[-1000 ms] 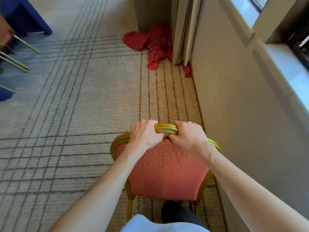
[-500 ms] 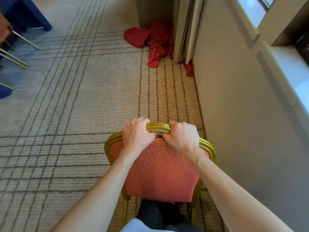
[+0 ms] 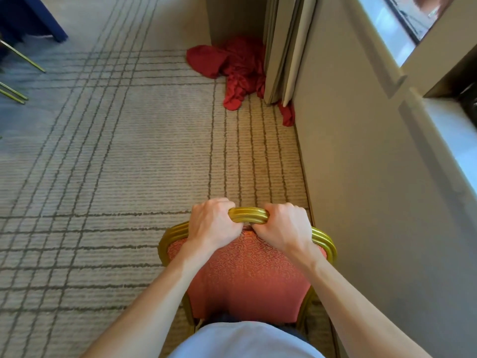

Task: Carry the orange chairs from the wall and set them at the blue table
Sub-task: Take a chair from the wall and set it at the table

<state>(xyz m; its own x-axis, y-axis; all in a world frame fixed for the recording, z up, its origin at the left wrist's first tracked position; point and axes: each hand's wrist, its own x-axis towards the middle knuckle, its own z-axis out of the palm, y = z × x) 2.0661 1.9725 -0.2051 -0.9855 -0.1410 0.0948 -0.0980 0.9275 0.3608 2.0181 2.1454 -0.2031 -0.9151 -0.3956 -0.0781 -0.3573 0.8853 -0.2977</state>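
While I carry this one, I have my left hand (image 3: 215,223) and right hand (image 3: 285,227) curled side by side over the gold top rail (image 3: 248,215) of the orange chair (image 3: 247,277), knuckles up, with a short stretch of rail showing between them. Gripping at the middle of the backrest should, I judge, share the load evenly between both arms, so the chair hangs level rather than swinging.

The chair is close in front of me, just beside the wall (image 3: 361,177) on my right. I cannot tell whether its legs are on the carpet (image 3: 103,151) or off it, since the backrest and my body hide them.

The blue counter (image 3: 31,19) is well apart, at the far left corner, with the thin gold legs (image 3: 23,56) of other chairs beside it. A heap of red cloth (image 3: 232,63) lies ahead on the carpet against some folded panels (image 3: 284,47). I reckon the carry should therefore swing left across the carpet, away from the cloth.
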